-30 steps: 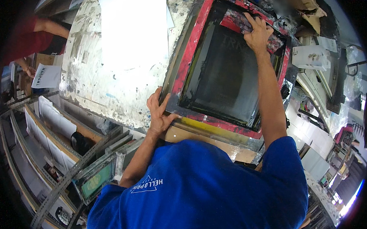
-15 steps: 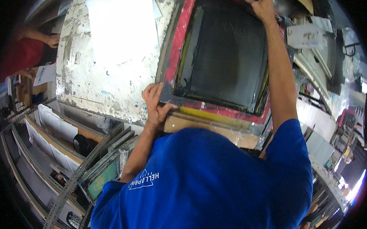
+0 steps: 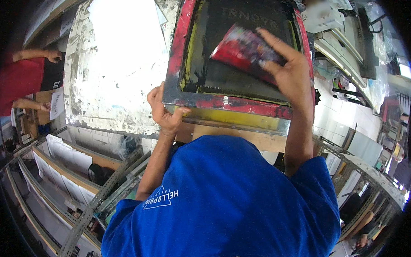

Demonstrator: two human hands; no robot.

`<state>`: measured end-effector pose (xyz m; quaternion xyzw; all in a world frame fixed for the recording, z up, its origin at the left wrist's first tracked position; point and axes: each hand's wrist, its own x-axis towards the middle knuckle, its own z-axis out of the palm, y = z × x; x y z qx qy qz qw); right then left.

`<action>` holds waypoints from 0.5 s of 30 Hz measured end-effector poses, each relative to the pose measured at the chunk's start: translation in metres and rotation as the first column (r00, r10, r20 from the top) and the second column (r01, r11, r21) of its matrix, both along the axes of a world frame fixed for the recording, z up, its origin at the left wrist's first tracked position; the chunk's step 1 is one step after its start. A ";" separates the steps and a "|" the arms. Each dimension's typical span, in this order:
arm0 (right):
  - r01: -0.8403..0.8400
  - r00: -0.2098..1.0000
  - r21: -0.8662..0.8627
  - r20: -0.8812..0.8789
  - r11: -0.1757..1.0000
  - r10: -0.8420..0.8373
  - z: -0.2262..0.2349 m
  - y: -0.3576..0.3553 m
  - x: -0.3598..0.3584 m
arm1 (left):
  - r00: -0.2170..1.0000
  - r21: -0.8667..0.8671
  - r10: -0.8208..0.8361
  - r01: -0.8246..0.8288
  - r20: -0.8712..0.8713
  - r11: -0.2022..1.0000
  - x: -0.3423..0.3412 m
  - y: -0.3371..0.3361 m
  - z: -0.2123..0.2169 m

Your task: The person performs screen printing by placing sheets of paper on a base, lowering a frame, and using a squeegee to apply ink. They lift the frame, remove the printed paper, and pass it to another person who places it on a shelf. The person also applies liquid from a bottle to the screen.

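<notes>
A red-edged screen printing frame with a dark mesh lies in front of me, at the top of the view. My left hand grips its near left corner, fingers at the side and thumb along the near edge. Over the mesh, my right hand pinches a flat red piece with a dark mottled pattern. Motion smears that piece, so I cannot tell if it is cloth or card, or whether it touches the mesh. Faint lettering shows on the mesh beyond it.
White sheets lie on a paint-stained board to the left. Beyond that, another person in a red top holds a printed sheet. Metal racks with panels stand at the lower left; more shelving is on the right.
My right hand has come from the frame's far right side back over the mesh, now with the red patterned piece. My left hand stays at the corner. The other person's hands have shifted.
</notes>
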<state>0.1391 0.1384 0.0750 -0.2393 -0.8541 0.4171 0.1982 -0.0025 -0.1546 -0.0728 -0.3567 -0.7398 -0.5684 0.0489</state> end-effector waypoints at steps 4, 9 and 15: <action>-0.116 0.980 0.441 0.197 0.890 0.030 0.053 -0.050 0.000 | 0.991 0.213 0.043 -0.068 0.123 0.975 -0.006 0.025 0.038; -0.027 0.999 0.753 0.010 0.658 0.030 0.100 -0.045 -0.011 | 0.994 0.323 0.064 -0.089 0.087 0.942 -0.033 0.066 0.091; -0.133 0.984 0.529 -0.028 0.838 0.174 0.180 0.015 -0.054 | 0.998 0.750 0.045 -0.055 0.034 0.659 -0.082 0.156 0.117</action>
